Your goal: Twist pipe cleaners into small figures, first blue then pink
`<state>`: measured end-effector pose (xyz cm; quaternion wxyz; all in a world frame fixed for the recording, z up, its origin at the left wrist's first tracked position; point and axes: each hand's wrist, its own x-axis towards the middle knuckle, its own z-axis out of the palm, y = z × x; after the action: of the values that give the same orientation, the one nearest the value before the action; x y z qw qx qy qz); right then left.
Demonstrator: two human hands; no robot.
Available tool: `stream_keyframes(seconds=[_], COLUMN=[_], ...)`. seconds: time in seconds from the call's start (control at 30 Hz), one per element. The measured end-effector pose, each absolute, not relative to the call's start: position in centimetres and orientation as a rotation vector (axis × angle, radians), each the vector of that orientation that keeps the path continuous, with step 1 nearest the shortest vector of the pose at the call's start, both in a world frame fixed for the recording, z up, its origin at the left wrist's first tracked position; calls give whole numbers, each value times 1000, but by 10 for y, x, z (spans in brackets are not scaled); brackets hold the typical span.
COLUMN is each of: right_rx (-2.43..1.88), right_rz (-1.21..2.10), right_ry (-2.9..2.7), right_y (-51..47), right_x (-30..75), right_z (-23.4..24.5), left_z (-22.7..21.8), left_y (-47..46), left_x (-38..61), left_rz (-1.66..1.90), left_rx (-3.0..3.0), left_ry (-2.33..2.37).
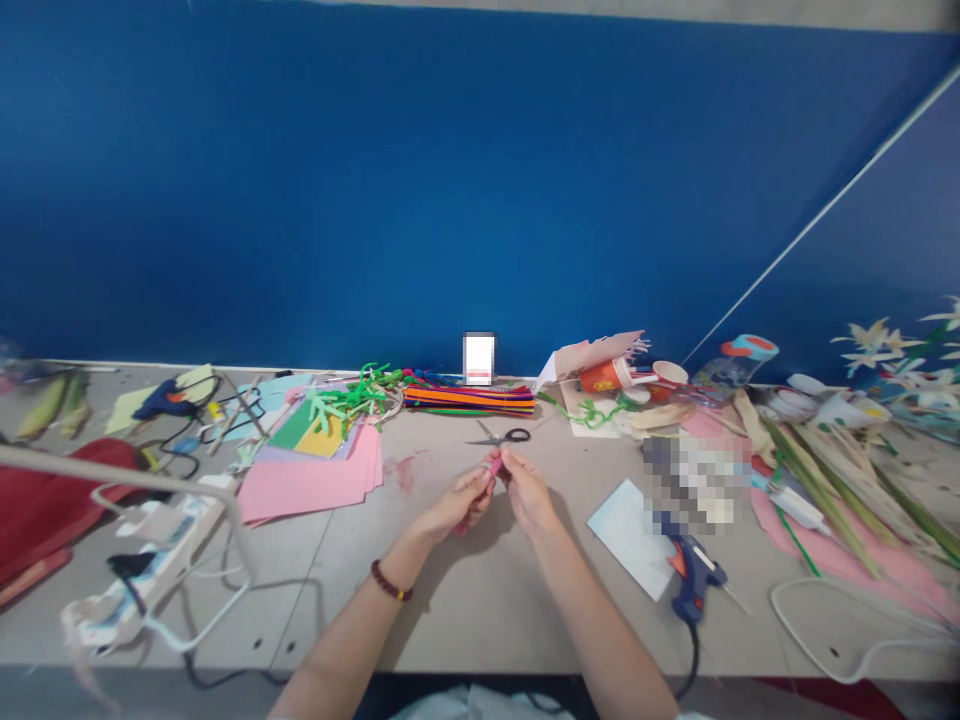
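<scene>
My left hand and my right hand meet over the middle of the grey table, fingers pinched together. Between the fingertips sits a small pink piece, held by both hands. A beaded bracelet circles my left wrist. Black-handled scissors lie just beyond the hands.
Pink and coloured paper sheets lie at left, striped pipe cleaners at the back. A blue glue gun and white card sit at right, with paper cups, green stems and flowers. A power strip and red cloth lie left.
</scene>
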<state>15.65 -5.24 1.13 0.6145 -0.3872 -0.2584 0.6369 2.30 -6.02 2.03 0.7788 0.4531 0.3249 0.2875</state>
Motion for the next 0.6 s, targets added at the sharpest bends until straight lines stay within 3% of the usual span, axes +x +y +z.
stream_keyframes(seconds=[0.2, 0.37, 0.6], right_rx=[-926, -1090, -1175], right_rz=[1382, 1203, 974], right_ry=[-701, -883, -1141], right_y=[-49, -41, -3], right_x=[157, 167, 192], right_z=[8, 14, 34], left_z=[17, 10, -4], left_y=[-58, -55, -51], left_x=[28, 26, 21], left_rz=[712, 945, 912], left_rx=[1126, 1750, 2378], left_ry=[874, 1198, 1357])
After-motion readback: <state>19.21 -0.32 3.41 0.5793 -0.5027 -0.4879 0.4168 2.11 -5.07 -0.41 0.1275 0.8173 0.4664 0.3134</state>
